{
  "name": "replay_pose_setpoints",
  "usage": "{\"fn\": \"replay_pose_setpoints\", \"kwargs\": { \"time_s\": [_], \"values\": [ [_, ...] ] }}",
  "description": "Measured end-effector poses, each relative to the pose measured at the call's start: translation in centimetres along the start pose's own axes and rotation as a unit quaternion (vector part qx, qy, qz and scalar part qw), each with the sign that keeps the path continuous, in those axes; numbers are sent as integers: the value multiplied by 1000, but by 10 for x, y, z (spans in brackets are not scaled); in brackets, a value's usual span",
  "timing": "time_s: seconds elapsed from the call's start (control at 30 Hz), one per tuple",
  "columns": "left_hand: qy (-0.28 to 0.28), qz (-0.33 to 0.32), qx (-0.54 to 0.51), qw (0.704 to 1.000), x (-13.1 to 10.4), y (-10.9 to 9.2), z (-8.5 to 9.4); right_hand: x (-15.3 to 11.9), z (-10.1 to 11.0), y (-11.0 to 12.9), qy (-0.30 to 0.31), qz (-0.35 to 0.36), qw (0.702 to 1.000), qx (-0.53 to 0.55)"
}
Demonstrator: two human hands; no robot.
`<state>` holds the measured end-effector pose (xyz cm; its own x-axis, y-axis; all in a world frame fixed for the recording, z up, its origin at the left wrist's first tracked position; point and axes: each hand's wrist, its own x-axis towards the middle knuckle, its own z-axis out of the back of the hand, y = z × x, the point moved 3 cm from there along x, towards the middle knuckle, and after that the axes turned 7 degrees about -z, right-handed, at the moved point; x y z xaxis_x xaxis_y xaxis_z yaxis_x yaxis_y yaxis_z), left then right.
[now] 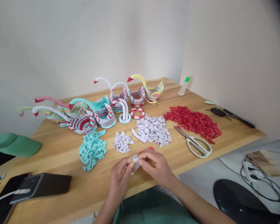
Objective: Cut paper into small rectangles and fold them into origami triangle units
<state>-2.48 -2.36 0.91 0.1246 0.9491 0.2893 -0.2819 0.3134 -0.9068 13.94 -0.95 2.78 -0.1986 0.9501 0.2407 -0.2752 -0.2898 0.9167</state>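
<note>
At the table's front edge, my left hand and my right hand meet with their fingers pinched on a small white folded paper piece. The fingertips cover much of it. Just beyond my right hand's knuckles, a bit of red paper shows on the table. Ahead of my hands lie a small pile of white folded paper pieces and a larger white pile, with a curved white paper strip between them. A turquoise pile is to the left.
Several folded-paper swans stand along the back. A red-and-white paper ring lies near them. At right are scissors, a red pile, keys and a glue bottle. A dark box-shaped device and a green cap sit left.
</note>
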Motion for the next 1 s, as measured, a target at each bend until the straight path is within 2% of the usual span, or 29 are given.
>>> {"fn": "replay_pose_setpoints", "kwargs": {
  "time_s": [0.07,0.13,0.2,0.27,0.33,0.4,0.5,0.6,0.87,1.0],
  "values": [
    [-24,-4,69,997,9,7,13,-2,2,-7,12,-11,999,-29],
    [-87,5,139,986,23,15,31,-5,2,-11,8,27,995,-93],
    [-72,5,188,979,35,23,42,-6,-2,-12,23,103,978,-182],
    [-63,-18,218,974,40,27,47,-7,-10,-14,69,170,947,-263],
    [-77,-33,220,972,33,29,46,-6,-19,-19,117,200,920,-317],
    [-84,-26,202,975,17,30,41,-4,-23,-25,129,209,907,-343],
    [-82,-8,172,982,-7,30,31,-2,-24,-29,126,223,902,-348],
    [-90,9,157,983,-20,30,28,-1,-24,-30,141,240,901,-333],
    [-82,22,139,987,-22,34,27,0,-28,-29,105,248,898,-347],
    [-78,17,133,988,-23,34,26,-1,-26,-30,101,241,910,-322]
  ]
}}
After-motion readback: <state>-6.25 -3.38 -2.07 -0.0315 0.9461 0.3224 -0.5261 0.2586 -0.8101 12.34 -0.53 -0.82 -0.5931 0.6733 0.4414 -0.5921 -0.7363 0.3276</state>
